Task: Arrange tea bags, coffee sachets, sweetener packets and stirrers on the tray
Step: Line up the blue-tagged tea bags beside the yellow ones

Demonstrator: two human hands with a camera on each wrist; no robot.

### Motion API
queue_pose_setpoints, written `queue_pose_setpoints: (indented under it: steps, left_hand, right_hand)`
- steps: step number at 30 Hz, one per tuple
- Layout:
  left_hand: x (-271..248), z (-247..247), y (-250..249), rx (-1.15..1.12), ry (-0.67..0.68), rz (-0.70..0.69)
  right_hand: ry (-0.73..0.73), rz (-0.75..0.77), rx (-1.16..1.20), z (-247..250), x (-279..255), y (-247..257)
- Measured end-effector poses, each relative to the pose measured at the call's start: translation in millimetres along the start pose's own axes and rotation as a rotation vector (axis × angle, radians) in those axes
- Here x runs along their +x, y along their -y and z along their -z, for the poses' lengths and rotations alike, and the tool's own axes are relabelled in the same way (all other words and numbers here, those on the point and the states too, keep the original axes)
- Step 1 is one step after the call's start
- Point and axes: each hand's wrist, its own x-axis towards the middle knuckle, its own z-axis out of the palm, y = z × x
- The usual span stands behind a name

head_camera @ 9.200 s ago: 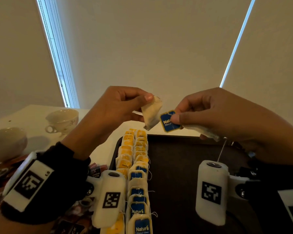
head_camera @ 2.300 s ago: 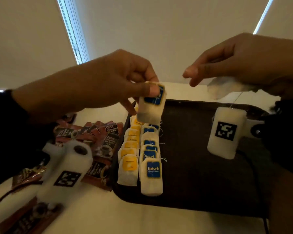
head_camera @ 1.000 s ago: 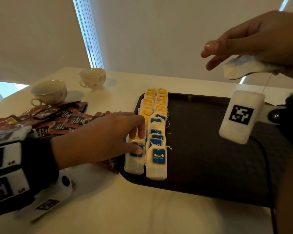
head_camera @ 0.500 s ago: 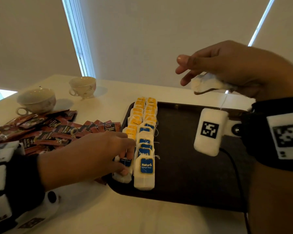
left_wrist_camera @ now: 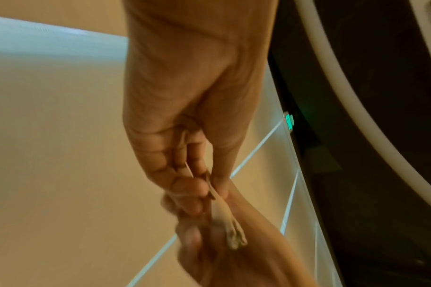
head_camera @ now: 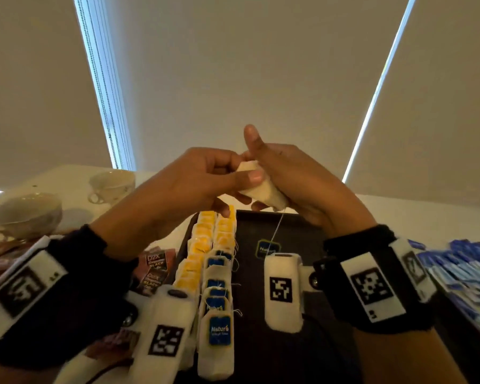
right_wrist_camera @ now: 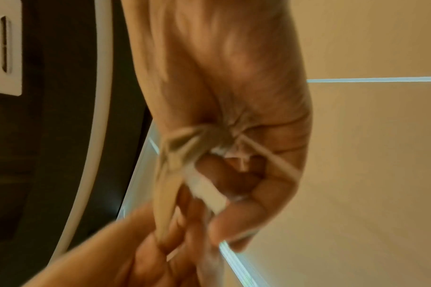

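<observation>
Both hands meet above the far end of the dark tray (head_camera: 283, 364). My left hand (head_camera: 203, 178) pinches the top of a white tea bag (head_camera: 261, 187) with thumb and fingers. My right hand (head_camera: 291, 178) cups the same bag, its forefinger raised. The bag's string hangs down to a blue tag (head_camera: 267, 248) dangling over the tray. The bag (left_wrist_camera: 224, 215) shows edge-on in the left wrist view, and the bag (right_wrist_camera: 170, 174) is blurred in the right wrist view. Two rows of tea bags (head_camera: 215, 284), yellow-tagged and blue-tagged, lie along the tray's left side.
Red-brown coffee sachets (head_camera: 154, 268) lie on the table left of the tray. Two cups (head_camera: 25, 214) (head_camera: 111, 185) stand at the far left. Blue packets (head_camera: 460, 270) are stacked at the right edge. White blinds fill the background.
My left hand has left the tea bag rows on the tray and risen to meet my right hand, now pinching the bag the right hand was holding. The camera has tilted upward.
</observation>
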Motion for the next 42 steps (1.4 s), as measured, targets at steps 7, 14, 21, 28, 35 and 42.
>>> queue_pose_setpoints:
  steps: [7,14,21,28,35,42]
  left_hand:
    - [20,26,0,-0.078,-0.066,0.018]
    - [36,34,8,-0.054,-0.215,-0.03]
    - [36,39,12,-0.098,-0.284,-0.087]
    - [32,45,7,-0.19,-0.235,-0.07]
    - [30,46,4,-0.221,-0.201,-0.08]
    - [26,47,0,-0.283,-0.186,-0.106]
  right_hand:
    - [0.257,-0.098,0.081,28,-6,-12]
    - [0.206,-0.093,0.061,29,0,-18]
    - [0.363,-0.037,0.134,25,0,-17]
    - [0.464,-0.075,0.188,17,4,-24]
    - [0.464,-0.093,0.134,17,4,-25]
    - [0.463,-0.113,0.124,17,6,-27]
